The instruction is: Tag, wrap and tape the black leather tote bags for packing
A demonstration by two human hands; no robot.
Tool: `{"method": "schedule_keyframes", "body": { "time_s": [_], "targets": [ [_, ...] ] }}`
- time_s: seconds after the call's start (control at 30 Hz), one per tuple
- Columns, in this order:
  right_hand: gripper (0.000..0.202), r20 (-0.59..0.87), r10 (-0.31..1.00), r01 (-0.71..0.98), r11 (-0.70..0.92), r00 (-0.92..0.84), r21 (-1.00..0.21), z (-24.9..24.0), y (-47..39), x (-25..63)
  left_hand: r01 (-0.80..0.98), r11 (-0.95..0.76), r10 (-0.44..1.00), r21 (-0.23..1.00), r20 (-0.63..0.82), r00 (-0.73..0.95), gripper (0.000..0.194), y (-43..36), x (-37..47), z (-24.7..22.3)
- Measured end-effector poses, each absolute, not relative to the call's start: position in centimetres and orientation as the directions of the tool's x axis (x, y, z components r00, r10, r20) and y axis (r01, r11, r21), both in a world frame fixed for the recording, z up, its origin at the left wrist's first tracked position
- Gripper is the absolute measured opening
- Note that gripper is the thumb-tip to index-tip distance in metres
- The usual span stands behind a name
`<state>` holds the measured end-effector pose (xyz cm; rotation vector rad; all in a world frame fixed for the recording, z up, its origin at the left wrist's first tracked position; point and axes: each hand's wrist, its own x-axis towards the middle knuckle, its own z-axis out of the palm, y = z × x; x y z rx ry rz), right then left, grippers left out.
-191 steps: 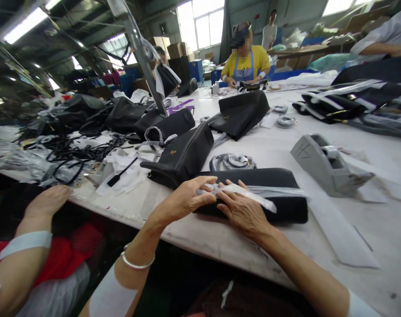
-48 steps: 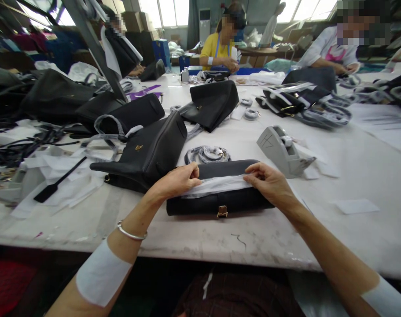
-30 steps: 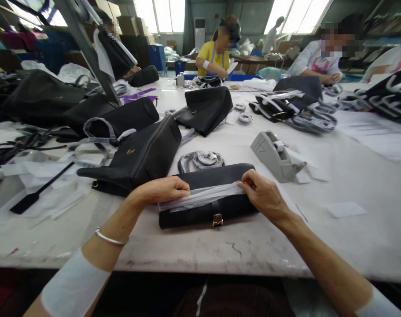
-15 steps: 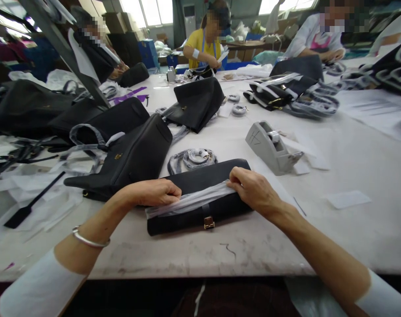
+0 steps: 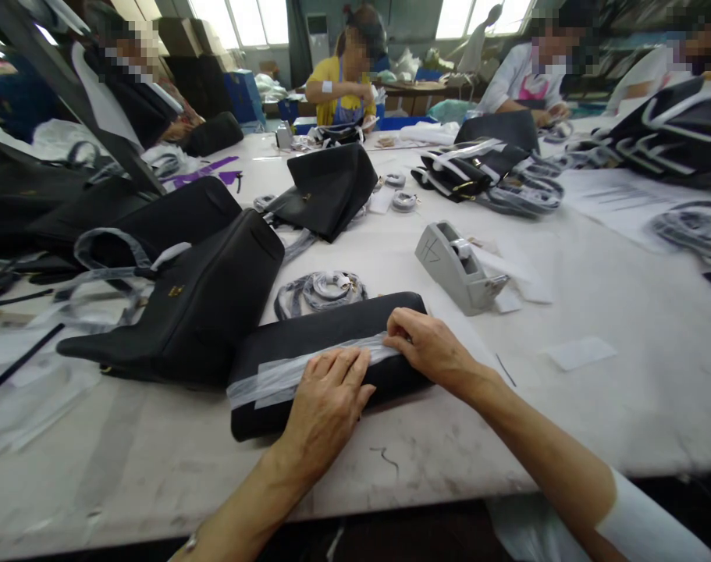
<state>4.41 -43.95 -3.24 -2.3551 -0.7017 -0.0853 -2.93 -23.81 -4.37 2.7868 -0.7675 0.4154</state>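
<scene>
Bright windows (image 5: 241, 21), grey wall (image 5: 402, 23), white table (image 5: 571, 414)

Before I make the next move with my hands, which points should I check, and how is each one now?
1. Black bag lies on the table: ok.
2. Left hand rests on the white strip: ok.
3. Right hand is at the strip's right part: ok.
4. Strip free of creases: not ok, some show between the hands.
5. Strip under the fingers lies flat: cannot tell, hidden.
6. Tape dispenser stands apart from the bag: ok.
</scene>
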Motion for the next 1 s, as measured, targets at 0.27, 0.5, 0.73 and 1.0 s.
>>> {"method": "schedule_keyframes", "body": {
  "time_s": [0.27, 0.5, 0.73, 1.0],
  "targets": [
    [0.007, 0.303, 0.176, 0.327, -0.749, 0.937, -0.576, -0.8, -49.0, 5.6, -0.54, -0.833, -0.469, 0.121, 0.363, 0.805, 0.048, -23.2, -3.2, -5.9],
    [0.025, 0.107, -0.384, -0.168, -0.615, 0.917, -0.77, 0.2, -58.9, 9.8, -0.547, -0.83, -0.455, 0.111, 0.433, 0.778, 0.041, -23.3, -3.1, -6.3],
    [0.031, -0.216, -0.253, -0.312, -0.446, 0.943, -0.839, -0.1, -59.0, 13.4, -0.567, -0.822, -0.481, 0.052, 0.472, 0.739, 0.041, -23.4, -2.8, -6.5],
    [0.023, -0.15, -0.318, -0.255, -0.32, 0.936, -0.912, 1.4, -58.2, 13.5, -0.58, -0.814, -0.5, 0.041, 0.458, 0.735, 0.041, -23.2, -2.8, -6.7]
  ]
}}
